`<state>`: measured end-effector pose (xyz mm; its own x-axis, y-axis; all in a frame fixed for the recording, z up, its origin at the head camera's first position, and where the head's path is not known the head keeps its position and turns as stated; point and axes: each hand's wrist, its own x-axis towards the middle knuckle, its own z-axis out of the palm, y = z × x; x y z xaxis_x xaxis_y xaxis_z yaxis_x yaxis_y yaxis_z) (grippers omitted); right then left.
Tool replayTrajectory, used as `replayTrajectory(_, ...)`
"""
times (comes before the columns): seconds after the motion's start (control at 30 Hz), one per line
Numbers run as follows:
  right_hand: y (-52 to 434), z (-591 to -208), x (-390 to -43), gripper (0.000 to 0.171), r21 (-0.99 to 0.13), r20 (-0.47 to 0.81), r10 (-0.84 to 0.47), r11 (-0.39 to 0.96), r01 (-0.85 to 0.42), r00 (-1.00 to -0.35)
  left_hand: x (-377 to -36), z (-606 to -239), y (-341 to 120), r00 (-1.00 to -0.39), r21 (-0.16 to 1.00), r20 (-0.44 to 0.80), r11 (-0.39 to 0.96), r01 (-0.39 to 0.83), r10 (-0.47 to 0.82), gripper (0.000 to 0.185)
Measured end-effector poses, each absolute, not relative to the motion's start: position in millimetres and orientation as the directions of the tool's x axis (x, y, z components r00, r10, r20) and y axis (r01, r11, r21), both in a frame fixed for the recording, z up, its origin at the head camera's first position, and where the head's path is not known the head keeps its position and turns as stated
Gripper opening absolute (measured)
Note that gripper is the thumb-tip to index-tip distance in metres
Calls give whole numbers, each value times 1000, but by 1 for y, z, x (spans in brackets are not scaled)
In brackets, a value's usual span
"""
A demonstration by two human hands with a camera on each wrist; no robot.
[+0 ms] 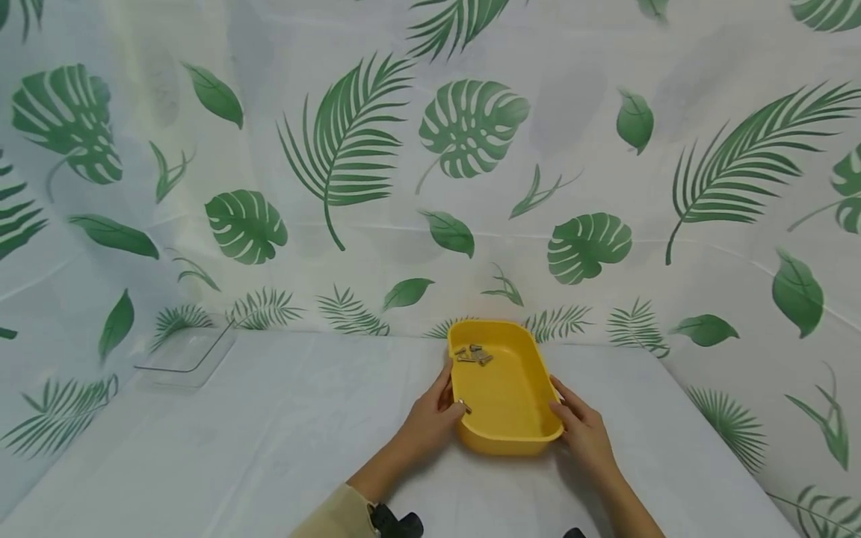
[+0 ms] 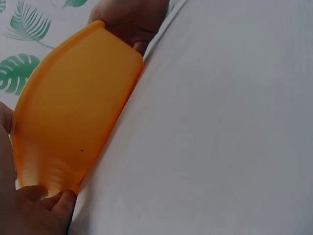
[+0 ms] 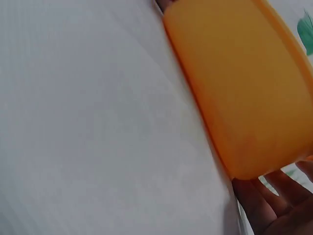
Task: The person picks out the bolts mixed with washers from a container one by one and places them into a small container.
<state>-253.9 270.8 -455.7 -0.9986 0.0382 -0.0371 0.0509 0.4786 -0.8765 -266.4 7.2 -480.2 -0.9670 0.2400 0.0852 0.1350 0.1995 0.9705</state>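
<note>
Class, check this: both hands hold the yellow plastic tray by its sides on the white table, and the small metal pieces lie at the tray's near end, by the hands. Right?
One slip: the small metal pieces lie at the far end of the yellow plastic tray, away from the left hand and right hand, as the head view shows.

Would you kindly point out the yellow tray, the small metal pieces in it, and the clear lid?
Yellow tray (image 1: pixel 506 400), head view, bare floor.
Metal pieces (image 1: pixel 474 354), head view, middle of the cluster.
Clear lid (image 1: pixel 184 357), head view, flat centre.

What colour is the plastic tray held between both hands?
Yellow: the rounded rectangular plastic tray shows best in the head view.
</note>
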Motion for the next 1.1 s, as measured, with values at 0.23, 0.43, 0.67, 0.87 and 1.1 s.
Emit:
replayTrajectory(0.23, 255, -458, -251, 50, -848, 27, 77, 530, 18, -997, -266, -484, -4, -974, 969, 124, 187, 159, 190, 72)
replayTrajectory(0.43, 243, -458, -250, 48, -876, 31, 98, 482, 20, -995, -264, -483, -6, -981, 968, 170, 171, 184, 93, 67)
replayTrajectory(0.67, 233, -458, -246, 49, -912, 17, 74, 410, 15, -997, -261, -479, -12, -976, 960, 219, 173, 219, 24, 62)
replayTrajectory(0.87, 226, -461, -245, 50, -925, 2, 66, 380, 23, -998, -255, -469, -21, -974, 950, 225, 217, 225, 24, 60)
replayTrajectory(1.1, 219, -463, -244, 50, -930, -6, 64, 366, 29, -998, -251, -454, -26, -980, 941, 199, 276, 196, 17, 61)
